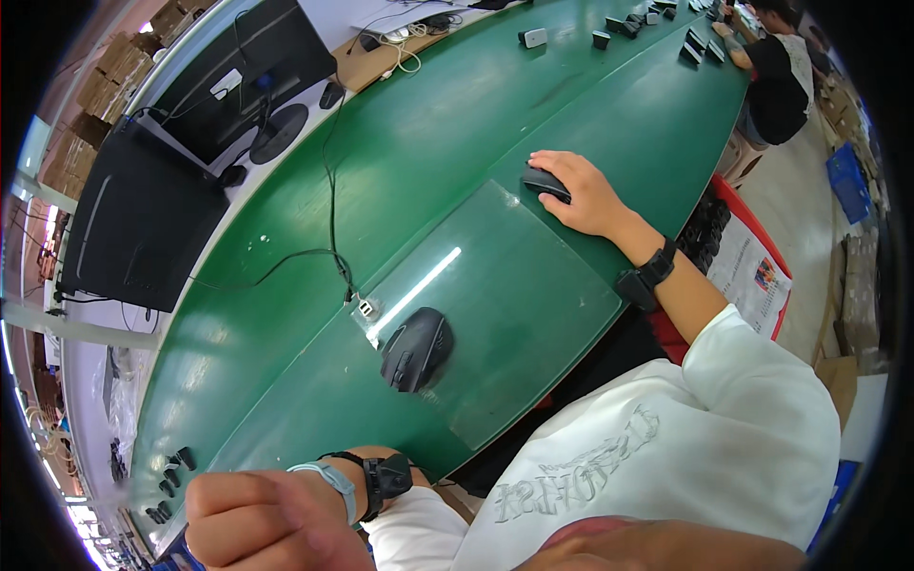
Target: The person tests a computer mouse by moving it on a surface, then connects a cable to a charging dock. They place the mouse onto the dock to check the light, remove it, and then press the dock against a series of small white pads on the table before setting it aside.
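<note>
My right hand point(583, 198) lies curved over a black computer mouse point(547, 185) on the green bench, its fingers gripping the mouse's sides. A larger black computer mouse point(419, 350) rests untouched on the clear sheet point(533, 276) in front of me. My left hand point(252, 521) is raised close to the camera at the lower left, curled into a fist. Whatever it holds, if anything, is hidden by the fingers. A black strap device sits on each wrist.
A cable with a USB plug point(366, 308) ends beside the larger mouse. Monitors point(248, 71) stand at the left. Small black pieces point(171, 481) line the near left bench; more devices point(619, 29) lie far off. A red bin point(738, 200) adjoins the right edge; a co-worker point(776, 90) sits beyond.
</note>
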Available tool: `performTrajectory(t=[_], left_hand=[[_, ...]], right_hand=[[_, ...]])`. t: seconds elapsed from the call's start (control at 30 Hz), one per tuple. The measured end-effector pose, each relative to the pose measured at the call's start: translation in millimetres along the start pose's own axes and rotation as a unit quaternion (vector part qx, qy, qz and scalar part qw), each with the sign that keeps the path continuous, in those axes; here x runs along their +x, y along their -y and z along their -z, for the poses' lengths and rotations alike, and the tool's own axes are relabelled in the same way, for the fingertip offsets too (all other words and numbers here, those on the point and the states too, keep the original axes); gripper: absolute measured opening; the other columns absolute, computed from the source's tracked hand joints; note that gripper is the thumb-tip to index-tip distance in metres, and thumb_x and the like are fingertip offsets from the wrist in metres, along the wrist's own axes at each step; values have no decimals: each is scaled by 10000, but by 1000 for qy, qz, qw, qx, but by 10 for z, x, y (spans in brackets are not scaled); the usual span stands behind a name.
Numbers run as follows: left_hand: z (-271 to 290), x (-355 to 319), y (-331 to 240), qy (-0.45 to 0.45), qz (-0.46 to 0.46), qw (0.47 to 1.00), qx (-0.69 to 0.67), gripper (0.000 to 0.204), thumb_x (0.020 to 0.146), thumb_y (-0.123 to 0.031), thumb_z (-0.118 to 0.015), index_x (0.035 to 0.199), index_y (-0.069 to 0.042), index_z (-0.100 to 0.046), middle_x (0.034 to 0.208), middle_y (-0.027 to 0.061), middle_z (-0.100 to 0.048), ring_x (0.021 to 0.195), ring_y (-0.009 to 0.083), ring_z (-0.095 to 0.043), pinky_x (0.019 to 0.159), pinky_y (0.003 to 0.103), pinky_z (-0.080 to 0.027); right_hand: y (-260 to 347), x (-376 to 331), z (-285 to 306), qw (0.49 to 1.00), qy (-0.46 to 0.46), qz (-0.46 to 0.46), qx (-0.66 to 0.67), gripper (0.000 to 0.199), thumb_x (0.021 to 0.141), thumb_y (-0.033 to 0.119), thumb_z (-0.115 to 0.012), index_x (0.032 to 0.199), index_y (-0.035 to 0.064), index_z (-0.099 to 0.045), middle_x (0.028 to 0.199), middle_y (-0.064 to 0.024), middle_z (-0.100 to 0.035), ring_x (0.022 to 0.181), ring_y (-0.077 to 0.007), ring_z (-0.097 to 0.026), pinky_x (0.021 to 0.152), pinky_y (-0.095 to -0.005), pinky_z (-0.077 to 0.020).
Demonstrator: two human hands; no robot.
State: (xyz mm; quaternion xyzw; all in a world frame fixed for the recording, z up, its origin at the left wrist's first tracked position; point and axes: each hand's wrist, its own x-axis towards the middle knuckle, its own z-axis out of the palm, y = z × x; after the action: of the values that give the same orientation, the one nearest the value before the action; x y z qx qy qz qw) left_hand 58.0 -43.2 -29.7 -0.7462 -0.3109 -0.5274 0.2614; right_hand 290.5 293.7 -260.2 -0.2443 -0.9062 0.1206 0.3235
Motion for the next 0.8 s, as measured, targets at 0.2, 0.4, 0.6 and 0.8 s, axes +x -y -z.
performTrajectory(t=[0.2, 0.4, 0.6, 0.8], left_hand=[[-47, 4, 28, -9, -3, 1000, -3, 174, 950, -176, -573, 1067, -53, -532, 755, 76, -488, 667, 216, -457, 478, 350, -338], [-63, -1, 50, -22, -14, 1000, -6, 162, 935, -175, -574, 1034, -56, -526, 725, 72, -473, 639, 211, -440, 459, 345, -316], [-73, 5, 63, -24, -17, 1000, -5, 159, 932, -166, -577, 1034, -50, -538, 714, 71, -468, 630, 207, -431, 459, 339, -297], [-101, 11, 83, -34, -19, 999, -13, 152, 928, -152, -584, 1026, -41, -547, 702, 68, -467, 630, 205, -435, 459, 332, -295]], right_hand=[[-24, -6, -26, 1000, -16, 5, 7, 486, 835, 149, -722, 1307, 101, -616, 1353, -119, -631, 1232, -355, -592, 1055, -454, -477], [6, -8, -9, 997, 0, -50, 51, 519, 813, 130, -744, 1302, 99, -574, 1382, -124, -600, 1181, -378, -606, 1025, -463, -488], [20, -1, 9, 1000, -18, -13, 15, 514, 813, 107, -739, 1288, 73, -544, 1398, -131, -582, 1201, -374, -600, 1029, -456, -485], [0, -3, -7, 999, -10, -13, 43, 503, 822, 138, -739, 1288, 87, -558, 1317, -135, -624, 1177, -368, -606, 1026, -463, -477]])
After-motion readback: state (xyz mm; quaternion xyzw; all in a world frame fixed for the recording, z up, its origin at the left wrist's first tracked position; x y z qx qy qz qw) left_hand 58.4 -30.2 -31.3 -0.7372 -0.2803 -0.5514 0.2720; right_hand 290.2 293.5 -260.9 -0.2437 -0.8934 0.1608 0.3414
